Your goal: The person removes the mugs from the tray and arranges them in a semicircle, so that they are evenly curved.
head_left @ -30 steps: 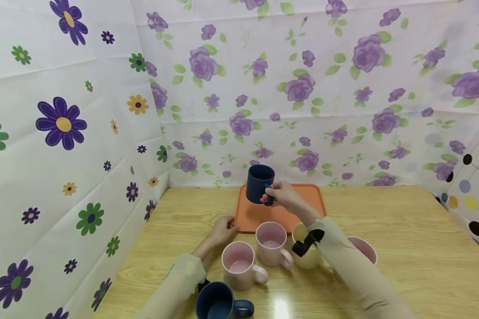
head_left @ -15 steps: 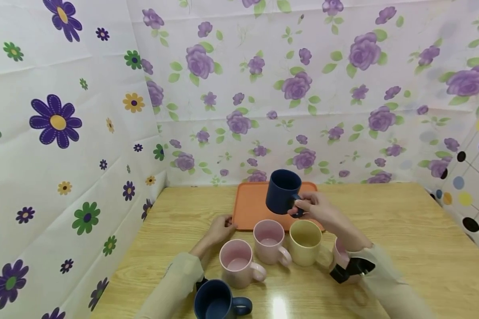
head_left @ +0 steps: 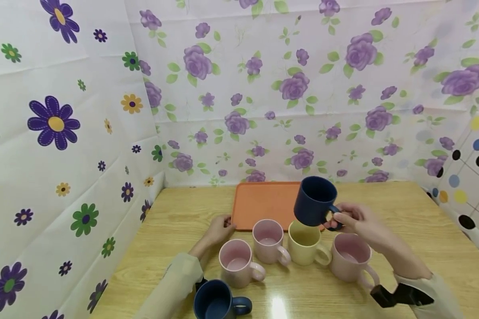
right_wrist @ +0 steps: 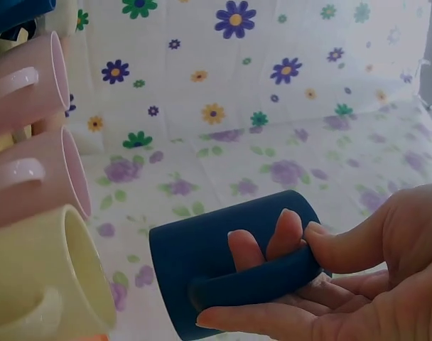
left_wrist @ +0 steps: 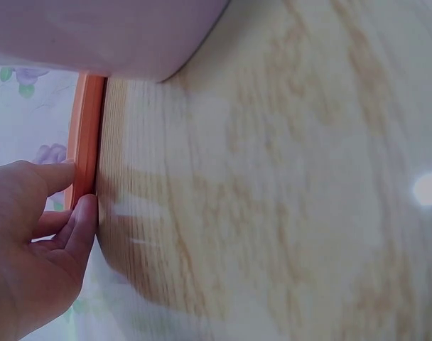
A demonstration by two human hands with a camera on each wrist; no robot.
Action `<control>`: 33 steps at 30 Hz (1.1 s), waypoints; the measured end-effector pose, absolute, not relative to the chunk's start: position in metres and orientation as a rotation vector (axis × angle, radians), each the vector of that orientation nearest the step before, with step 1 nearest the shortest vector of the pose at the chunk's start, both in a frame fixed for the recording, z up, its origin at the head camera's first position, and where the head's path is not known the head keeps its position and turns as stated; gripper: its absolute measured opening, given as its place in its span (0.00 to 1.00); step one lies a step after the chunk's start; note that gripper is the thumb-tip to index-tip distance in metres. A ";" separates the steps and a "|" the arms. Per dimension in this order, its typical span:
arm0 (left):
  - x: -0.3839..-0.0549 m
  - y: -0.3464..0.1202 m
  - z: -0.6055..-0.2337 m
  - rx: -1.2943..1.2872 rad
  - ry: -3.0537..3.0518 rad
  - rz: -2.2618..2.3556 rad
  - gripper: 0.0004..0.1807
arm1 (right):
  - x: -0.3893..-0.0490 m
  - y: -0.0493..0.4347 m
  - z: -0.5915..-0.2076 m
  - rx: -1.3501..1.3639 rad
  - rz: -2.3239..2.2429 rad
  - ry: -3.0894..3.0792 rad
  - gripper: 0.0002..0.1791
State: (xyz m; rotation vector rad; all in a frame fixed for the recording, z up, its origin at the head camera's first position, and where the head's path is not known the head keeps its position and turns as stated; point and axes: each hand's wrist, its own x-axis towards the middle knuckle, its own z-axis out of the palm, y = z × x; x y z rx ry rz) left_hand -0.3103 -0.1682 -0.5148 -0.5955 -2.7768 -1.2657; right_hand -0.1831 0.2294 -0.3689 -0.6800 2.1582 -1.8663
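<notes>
My right hand point(head_left: 353, 221) holds a dark blue mug point(head_left: 314, 201) by its handle, raised over the tray's right end and just behind the yellow mug point(head_left: 303, 241). In the right wrist view the fingers pass through the handle point(right_wrist: 258, 280) and the thumb presses on it. My left hand point(head_left: 218, 229) pinches the near left corner of an orange tray point(head_left: 259, 199); the left wrist view shows thumb and fingers at its rim point(left_wrist: 87, 142). Nothing stands on the visible part of the tray, and the raised mug hides some of its right end.
In front of the tray stand a pink mug point(head_left: 268, 239), another pink mug point(head_left: 236, 261) to its left and a third pink mug point(head_left: 350, 257) at the right. A second blue mug point(head_left: 214, 301) stands at the near edge. Flowered sheets point(head_left: 223, 88) border the table point(head_left: 387, 208).
My right hand has carried the blue mug from above the tray's left part to the right and nearer. The yellow mug and right pink mug have come into fuller view. My left hand stays put.
</notes>
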 end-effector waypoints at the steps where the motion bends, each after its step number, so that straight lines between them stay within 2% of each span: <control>1: -0.310 -0.168 -0.515 -0.590 -2.776 -1.270 0.09 | -0.179 0.236 -0.370 -0.696 -1.872 2.157 0.09; 7: -0.311 -0.170 -0.515 -0.572 -2.779 -1.272 0.11 | -0.159 0.269 -0.376 -0.726 -1.780 2.196 0.10; 13: -0.312 -0.174 -0.511 -0.569 -2.784 -1.295 0.06 | -0.140 0.292 -0.380 -0.751 -1.739 2.079 0.12; 19: -0.311 -0.180 -0.514 -0.564 -2.804 -1.281 0.03 | -0.119 0.316 -0.386 -0.616 -1.690 1.937 0.14; 24: -0.310 -0.183 -0.513 -0.554 -2.793 -1.262 0.07 | -0.107 0.332 -0.393 -0.510 -1.670 1.800 0.15; 33: -0.311 -0.183 -0.513 -0.538 -2.800 -1.251 0.10 | -0.092 0.352 -0.415 -0.722 -1.710 1.496 0.17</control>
